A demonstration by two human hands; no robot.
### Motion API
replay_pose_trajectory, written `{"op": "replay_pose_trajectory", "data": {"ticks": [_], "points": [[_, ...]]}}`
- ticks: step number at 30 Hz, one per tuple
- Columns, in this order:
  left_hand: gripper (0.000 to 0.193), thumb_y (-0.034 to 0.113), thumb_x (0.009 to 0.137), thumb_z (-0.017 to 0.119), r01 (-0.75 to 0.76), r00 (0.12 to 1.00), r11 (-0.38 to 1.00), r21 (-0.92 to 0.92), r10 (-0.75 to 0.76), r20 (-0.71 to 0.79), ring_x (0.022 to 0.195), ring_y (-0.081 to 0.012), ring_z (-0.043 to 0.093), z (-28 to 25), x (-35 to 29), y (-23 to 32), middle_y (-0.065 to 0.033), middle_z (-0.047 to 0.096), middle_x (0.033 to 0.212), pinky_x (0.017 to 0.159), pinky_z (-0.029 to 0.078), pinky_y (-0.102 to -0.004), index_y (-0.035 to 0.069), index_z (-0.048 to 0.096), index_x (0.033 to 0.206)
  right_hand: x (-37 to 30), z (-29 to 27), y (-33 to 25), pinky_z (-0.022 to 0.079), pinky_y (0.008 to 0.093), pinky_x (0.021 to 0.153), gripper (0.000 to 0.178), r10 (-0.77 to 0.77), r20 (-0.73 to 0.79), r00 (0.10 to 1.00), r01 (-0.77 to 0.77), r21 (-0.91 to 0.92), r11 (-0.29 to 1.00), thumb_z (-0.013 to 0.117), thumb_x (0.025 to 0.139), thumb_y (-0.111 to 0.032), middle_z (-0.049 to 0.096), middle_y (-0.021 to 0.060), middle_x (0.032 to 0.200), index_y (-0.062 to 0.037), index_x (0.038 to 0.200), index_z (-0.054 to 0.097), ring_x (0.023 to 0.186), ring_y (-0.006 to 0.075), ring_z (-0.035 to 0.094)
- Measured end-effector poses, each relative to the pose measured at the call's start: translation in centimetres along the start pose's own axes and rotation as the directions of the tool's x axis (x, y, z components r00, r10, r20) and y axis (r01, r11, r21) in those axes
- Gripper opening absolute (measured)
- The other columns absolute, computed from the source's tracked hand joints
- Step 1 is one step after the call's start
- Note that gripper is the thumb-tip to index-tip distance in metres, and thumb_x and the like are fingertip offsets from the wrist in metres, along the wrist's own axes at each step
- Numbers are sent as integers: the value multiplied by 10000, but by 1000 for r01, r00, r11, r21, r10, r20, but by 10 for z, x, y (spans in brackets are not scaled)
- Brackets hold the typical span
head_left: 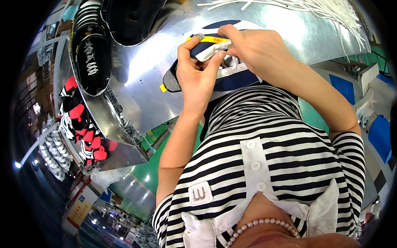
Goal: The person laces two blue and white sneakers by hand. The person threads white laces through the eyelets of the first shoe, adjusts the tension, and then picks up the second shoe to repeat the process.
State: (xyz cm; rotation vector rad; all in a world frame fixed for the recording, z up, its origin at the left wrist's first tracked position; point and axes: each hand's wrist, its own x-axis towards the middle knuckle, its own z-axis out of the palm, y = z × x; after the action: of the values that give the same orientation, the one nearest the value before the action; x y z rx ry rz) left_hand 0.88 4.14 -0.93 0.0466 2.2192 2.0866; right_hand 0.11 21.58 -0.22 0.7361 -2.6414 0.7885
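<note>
A navy and white shoe upper [237,81] with yellow accents lies on the metal table in front of my body. My left hand [195,76] is closed around its collar side, with the thumb inside by the white tongue [211,51] and the fingers over the yellow strip. Above the opening, my right hand [262,50] has thumb and fingertips pinched together at the tongue's other end. What sits between those fingertips is too hidden to make out. A white shoelace [234,62] shows in the opening just below them.
White laces [306,6] lie in a loose bundle at the table's far right. Black shoe uppers [93,66] stand at the left edge of the metal table [142,99]. Red, black and white uppers [80,120] are heaped beyond that edge. A blue panel [342,89] is at the right.
</note>
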Motion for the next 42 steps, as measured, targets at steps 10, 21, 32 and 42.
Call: {"op": "replay_pose_trajectory", "data": {"ticks": [10,21,32,42], "points": [[421,8,888,687,-36,999,997,70,38,-32,757,-89,641,-4,-4,-2,-113,667,942,634,513,-203,-37,462,1241,-16,-15,-8,469,372,582,288,192,130,973,-208,126,970,637,911,-179,672,92,785,-62,1159,547,692,276,652],[416,-16,899,667,-24,1000,999,48,25,-19,806,-121,656,-5,-7,-3,-131,663,982,687,546,-236,-40,454,1256,-18,-9,-12,471,362,591,288,231,126,965,-250,165,954,631,922,-177,678,80,799,-59,1168,537,707,264,659],[338,-26,933,571,-224,974,898,379,199,104,729,-123,660,-4,-18,-9,-119,669,877,662,521,-235,-63,477,1255,-7,16,-30,506,385,565,257,167,4,986,-167,64,984,575,843,-104,640,146,773,31,1019,445,660,326,645],[426,2,902,639,56,995,998,-13,-55,80,743,-83,624,-10,-13,8,-89,667,849,649,493,-206,-32,450,1282,-12,-2,-24,490,374,541,214,227,78,971,-237,154,959,617,896,-131,672,99,718,-33,1068,536,655,281,669]]}}
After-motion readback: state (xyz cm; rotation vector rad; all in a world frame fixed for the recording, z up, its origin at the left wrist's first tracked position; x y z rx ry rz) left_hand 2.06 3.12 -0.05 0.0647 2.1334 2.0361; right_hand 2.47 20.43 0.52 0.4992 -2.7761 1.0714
